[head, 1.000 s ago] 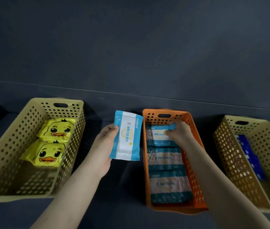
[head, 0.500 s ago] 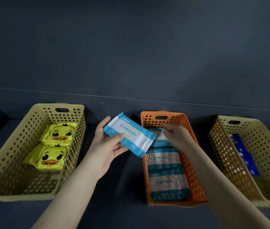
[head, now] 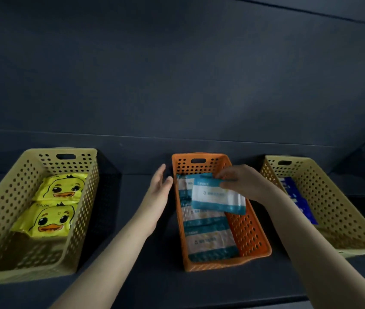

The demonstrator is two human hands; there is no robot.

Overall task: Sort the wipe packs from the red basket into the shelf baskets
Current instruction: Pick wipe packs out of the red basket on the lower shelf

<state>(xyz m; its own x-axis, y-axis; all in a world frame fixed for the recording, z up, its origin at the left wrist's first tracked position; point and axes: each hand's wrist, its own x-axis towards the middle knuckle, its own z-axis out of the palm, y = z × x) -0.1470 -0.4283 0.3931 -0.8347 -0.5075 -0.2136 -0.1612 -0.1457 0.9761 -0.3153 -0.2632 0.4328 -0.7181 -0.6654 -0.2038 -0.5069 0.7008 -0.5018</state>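
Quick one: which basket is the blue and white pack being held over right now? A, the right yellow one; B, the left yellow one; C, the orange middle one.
C: the right hand pinches the blue-and-white pack above the orange basket, over matching packs lying inside.

Left hand point(head: 158, 192): bare and slim, the side nearest the thumb in shadow.
Left fingers point(head: 160, 172): bare to the tips, long and narrow; nails too dim to make out.
Left thumb point(head: 170, 181): bare, shorter than the fingers beside it, with a rounded tip.
Left forearm point(head: 114, 248): bare and smooth, widening away from the fingers down to the lower edge.
Right hand point(head: 244, 185): bare; its back shows, with faint knuckle ridges just behind the fingers.
Right fingers point(head: 225, 175): bare, blurred, with soft outlines.
Right forearm point(head: 311, 241): bare and smooth, broadening away from the fingers to the lower right corner.
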